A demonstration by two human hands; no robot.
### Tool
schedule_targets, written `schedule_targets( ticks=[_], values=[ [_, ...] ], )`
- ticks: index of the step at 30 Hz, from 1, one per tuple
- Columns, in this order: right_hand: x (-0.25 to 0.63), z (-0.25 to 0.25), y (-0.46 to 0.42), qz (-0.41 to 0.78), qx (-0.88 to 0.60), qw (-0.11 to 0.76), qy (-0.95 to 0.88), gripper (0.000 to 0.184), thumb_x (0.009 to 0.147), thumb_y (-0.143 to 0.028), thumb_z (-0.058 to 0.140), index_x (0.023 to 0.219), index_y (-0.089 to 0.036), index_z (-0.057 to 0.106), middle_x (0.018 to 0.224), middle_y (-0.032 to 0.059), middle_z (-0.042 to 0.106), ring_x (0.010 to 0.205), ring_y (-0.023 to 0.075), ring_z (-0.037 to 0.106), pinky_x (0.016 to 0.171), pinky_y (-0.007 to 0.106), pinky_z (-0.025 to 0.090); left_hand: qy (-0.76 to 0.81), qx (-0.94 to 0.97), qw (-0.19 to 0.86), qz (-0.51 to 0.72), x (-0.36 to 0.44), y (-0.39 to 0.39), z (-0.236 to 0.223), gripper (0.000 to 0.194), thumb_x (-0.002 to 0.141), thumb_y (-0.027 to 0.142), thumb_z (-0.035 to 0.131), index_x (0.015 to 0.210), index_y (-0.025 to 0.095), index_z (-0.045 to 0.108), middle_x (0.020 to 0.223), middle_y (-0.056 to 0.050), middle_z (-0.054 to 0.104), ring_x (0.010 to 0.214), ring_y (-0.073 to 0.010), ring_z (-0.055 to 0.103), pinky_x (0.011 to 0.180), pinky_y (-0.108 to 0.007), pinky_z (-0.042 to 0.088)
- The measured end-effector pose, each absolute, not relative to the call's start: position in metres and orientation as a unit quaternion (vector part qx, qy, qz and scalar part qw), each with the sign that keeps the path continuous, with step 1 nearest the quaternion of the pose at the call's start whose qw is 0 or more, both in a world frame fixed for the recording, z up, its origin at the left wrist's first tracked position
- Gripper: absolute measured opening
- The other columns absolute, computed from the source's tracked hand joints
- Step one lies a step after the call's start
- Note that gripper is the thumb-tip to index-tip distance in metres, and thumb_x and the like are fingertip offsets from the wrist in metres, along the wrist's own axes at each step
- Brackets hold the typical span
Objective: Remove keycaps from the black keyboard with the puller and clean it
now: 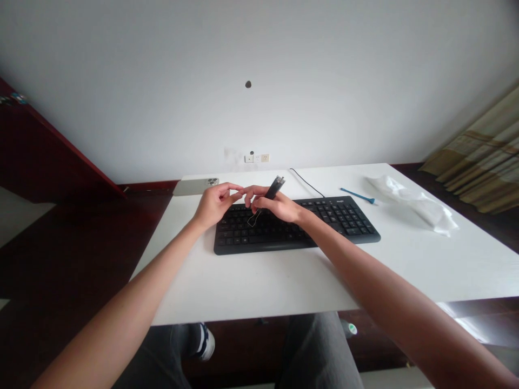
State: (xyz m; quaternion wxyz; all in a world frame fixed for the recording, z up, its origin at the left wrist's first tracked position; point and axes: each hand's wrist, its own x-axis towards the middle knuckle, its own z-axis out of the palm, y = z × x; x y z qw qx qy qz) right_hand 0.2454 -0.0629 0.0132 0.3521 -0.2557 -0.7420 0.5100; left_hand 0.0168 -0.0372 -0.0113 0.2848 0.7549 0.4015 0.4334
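A black keyboard [344, 217] lies on the white table. Over its left half, my right hand [281, 207] is closed around a keycap puller [275, 187]. The puller's dark handle points up and away, and its thin wire loops hang below my fingers above the keys. My left hand [215, 205] is at the keyboard's upper left corner, thumb and forefinger brought together in a pinch. Its fingertips meet the fingertips of my right hand. Whatever small thing may be between them is too small to make out.
A phone [190, 187] lies at the table's back left corner. Right of the keyboard are a blue brush-like tool [357, 195] and a crumpled white plastic bag [413, 202]. The keyboard's cable [306, 182] runs to the back edge. Wall sockets [257, 159] sit behind the table [251, 286].
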Motion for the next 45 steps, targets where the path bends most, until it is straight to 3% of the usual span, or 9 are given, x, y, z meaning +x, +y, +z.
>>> schedule_targets(
  ticks=[7,12,17,23,27,33,40,45],
  values=[
    [0.244,0.014,-0.067,0.513,-0.264,0.348,-0.739,0.015,0.089,-0.020,0.053,0.092,-0.019,0.068,0.125,0.0051,0.067,0.078,0.0148,0.059,0.083,0.036,0.050,0.441,0.739,0.265,0.434,0.016,-0.037,-0.009,0.034,0.087,0.052,0.074,0.092,0.019,0.080,0.054,0.007,0.028,0.052,-0.0100,0.026,0.053,-0.028,0.020],
    [0.241,0.012,-0.067,0.494,-0.275,0.382,-0.731,0.019,0.094,-0.027,0.052,0.087,-0.019,0.068,0.114,0.0055,0.069,0.078,0.0153,0.058,0.080,0.034,0.050,0.442,0.739,0.261,0.437,0.018,-0.038,-0.010,0.032,0.087,0.051,0.075,0.090,0.019,0.078,0.054,0.007,0.030,0.052,-0.0100,0.027,0.054,-0.028,0.021],
    [0.241,0.009,-0.066,0.460,-0.292,0.401,-0.737,0.027,0.099,-0.035,0.048,0.093,-0.020,0.068,0.106,0.0059,0.068,0.092,0.0189,0.060,0.080,0.033,0.051,0.438,0.742,0.240,0.447,0.019,-0.038,-0.014,0.030,0.085,0.047,0.076,0.079,0.019,0.069,0.054,0.008,0.031,0.051,-0.0098,0.028,0.054,-0.027,0.023],
    [0.258,0.012,-0.056,0.299,-0.392,0.447,-0.746,0.033,0.101,-0.040,0.045,0.084,-0.020,0.065,0.080,0.0029,0.063,0.075,0.0170,0.055,0.071,0.031,0.045,0.443,0.754,0.196,0.444,0.010,-0.032,-0.016,0.019,0.088,0.035,0.067,0.080,0.020,0.059,0.054,0.009,0.029,0.051,-0.0106,0.029,0.058,-0.026,0.029],
    [0.286,0.019,-0.042,0.237,-0.468,0.426,-0.737,0.040,0.100,-0.042,0.043,0.076,-0.019,0.064,0.063,0.0010,0.055,0.060,0.0153,0.051,0.059,0.030,0.039,0.452,0.762,0.194,0.421,0.002,-0.026,-0.021,0.015,0.086,0.030,0.064,0.079,0.021,0.055,0.053,0.009,0.035,0.051,-0.0104,0.032,0.059,-0.025,0.030],
    [0.351,0.019,-0.028,0.082,-0.553,0.391,-0.731,0.038,0.099,-0.046,0.049,0.079,-0.019,0.067,0.066,0.0027,0.060,0.062,0.0160,0.049,0.061,0.031,0.037,0.452,0.771,0.219,0.391,-0.002,-0.020,-0.027,0.019,0.087,0.032,0.063,0.077,0.020,0.051,0.055,0.008,0.042,0.053,-0.0100,0.036,0.059,-0.023,0.030],
    [0.409,0.005,-0.017,0.144,-0.591,0.489,-0.626,0.039,0.097,-0.047,0.049,0.085,-0.016,0.070,0.069,0.0049,0.062,0.062,0.0163,0.055,0.060,0.031,0.044,0.447,0.784,0.218,0.373,0.000,-0.023,-0.026,0.025,0.090,0.038,0.063,0.076,0.020,0.053,0.053,0.008,0.041,0.053,-0.0107,0.035,0.059,-0.024,0.029],
    [0.411,0.007,-0.020,0.114,-0.607,0.477,-0.625,0.028,0.093,-0.042,0.055,0.080,-0.019,0.066,0.069,0.0025,0.062,0.063,0.0154,0.053,0.060,0.031,0.040,0.454,0.791,0.194,0.361,0.001,-0.025,-0.025,0.024,0.091,0.039,0.065,0.077,0.020,0.057,0.057,0.006,0.044,0.056,-0.0115,0.040,0.060,-0.025,0.032]
  ],
)
